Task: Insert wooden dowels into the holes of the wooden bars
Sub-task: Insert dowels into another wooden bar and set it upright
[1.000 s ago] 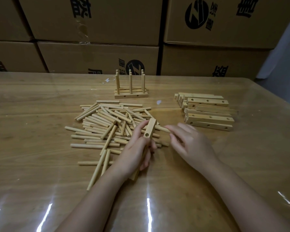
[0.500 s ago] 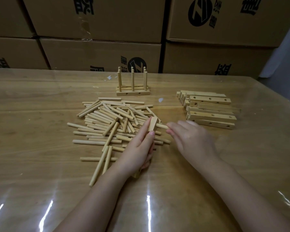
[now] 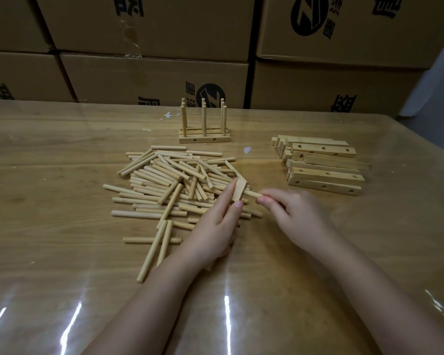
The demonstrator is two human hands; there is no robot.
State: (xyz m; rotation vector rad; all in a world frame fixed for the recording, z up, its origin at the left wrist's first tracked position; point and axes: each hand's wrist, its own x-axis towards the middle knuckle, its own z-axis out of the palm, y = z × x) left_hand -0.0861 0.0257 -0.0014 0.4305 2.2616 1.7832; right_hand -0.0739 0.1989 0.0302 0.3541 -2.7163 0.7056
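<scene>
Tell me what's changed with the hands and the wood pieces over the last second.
The left hand has turned its wooden bar, so the hole that faced the camera no longer shows. The right hand has tightened its grip to a pinch on the end of the dowel at the bar's right side. The dowel pile, bar stack and finished rack have not moved.

Your pile of dowels (image 3: 174,185) is pale tan, plain and unpainted. The stacked bars (image 3: 323,162) are a lighter, yellowish wood, dotted with dark round holes. Your desk (image 3: 49,155) shows warm brown wavy grain under a glossy film streaked with white glare. The cardboard boxes (image 3: 151,80) you face are brown, printed with black logos and characters.
</scene>
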